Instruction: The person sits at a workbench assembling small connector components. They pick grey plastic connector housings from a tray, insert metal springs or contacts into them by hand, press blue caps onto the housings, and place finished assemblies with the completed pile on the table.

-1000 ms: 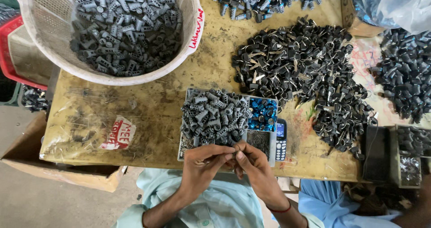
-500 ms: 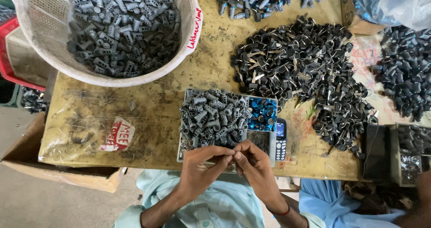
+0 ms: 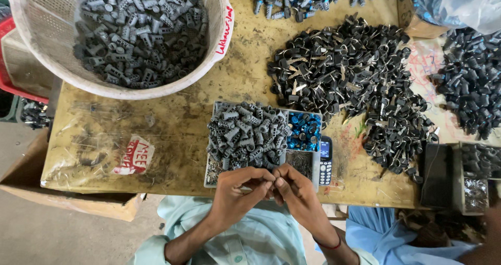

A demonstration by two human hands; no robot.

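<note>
At the table's near edge, left hand and right hand fingers pinch something unseen; tray just beyond.

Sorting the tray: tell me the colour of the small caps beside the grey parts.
Bright blue caps, clearest in the head view.

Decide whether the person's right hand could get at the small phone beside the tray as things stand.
Probably yes. The right hand is at the table's near edge, fingertips meeting the left hand, and the phone lies just beyond it beside the tray, uncovered, with nothing between them.
</note>
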